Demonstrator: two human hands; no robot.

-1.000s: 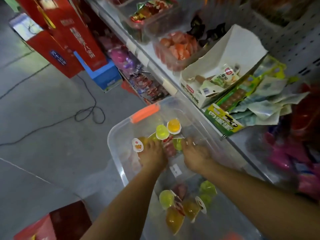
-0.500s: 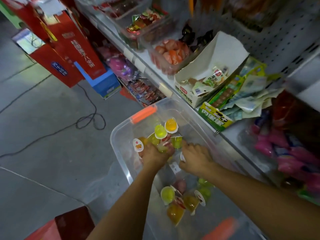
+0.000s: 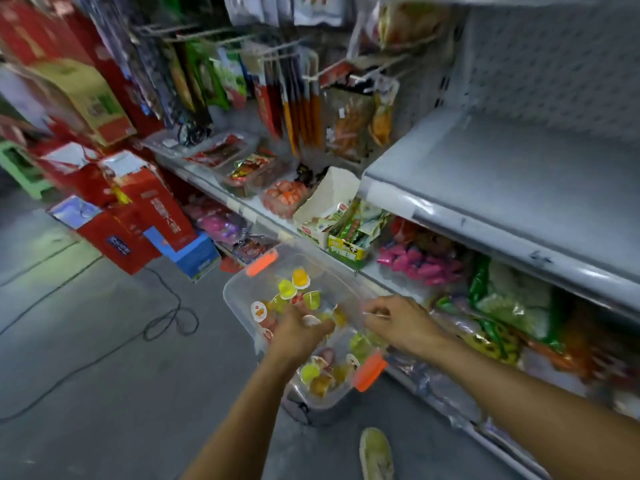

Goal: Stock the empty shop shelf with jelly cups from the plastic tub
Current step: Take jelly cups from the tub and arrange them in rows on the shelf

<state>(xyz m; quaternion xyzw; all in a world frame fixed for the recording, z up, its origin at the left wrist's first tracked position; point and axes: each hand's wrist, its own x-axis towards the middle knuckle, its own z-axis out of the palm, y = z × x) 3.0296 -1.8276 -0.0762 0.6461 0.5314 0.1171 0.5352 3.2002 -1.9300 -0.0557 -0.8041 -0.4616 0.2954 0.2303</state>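
Head cam, pretty blurry: left hand [image 3: 299, 329] is down in the plastic tub [image 3: 239, 308], fingers curled round a small bunch of jelly cups [image 3: 311, 320]. Right hand [image 3: 398, 320] hovers over the tub's shelf-side rim with fingers curled and something thin and pale at the fingertips [image 3: 372, 311]. I can't tell if that's a cup or just smear. More cups, yellow, green and orange, lie loose at both ends of the tub, which has an orange latch [image 3: 262, 264] at the far end and another at the near end. The empty shelf [image 3: 519, 174] is up and to the right, bare grey, well above the tub. Pink packets [image 3: 419, 261] sit on the level under it. A black cable [image 3: 169, 320] loops on the floor [image 3: 86, 341] to the left, and a shoe [image 3: 375, 452] shows at the bottom.
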